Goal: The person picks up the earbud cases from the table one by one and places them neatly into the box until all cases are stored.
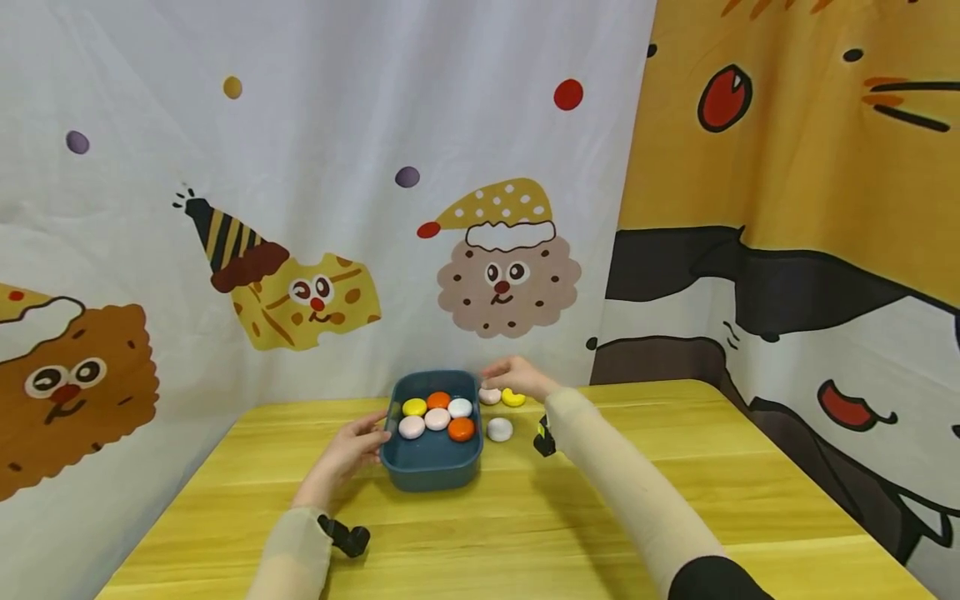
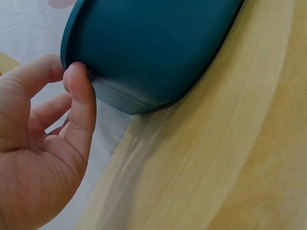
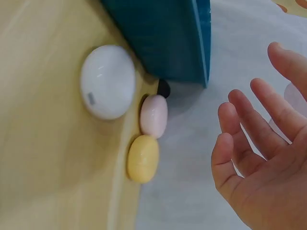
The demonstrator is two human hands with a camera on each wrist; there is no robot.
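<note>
A dark blue rectangular box with rounded corners stands on the table. Several smooth, rounded, glossy pieces lie inside it, among them a yellow piece and an orange piece. My left hand pinches the box's left rim between thumb and finger, as the left wrist view shows closely. Beyond the box's right side, my right hand hovers with fingers loosely extended and holds nothing. Near it on the table are a pale pink piece, a yellow piece and a larger-looking white piece.
The wooden table ends at the back against a white curtain printed with cartoon food. An orange and black printed curtain hangs on the right. Each wrist wears a small black device.
</note>
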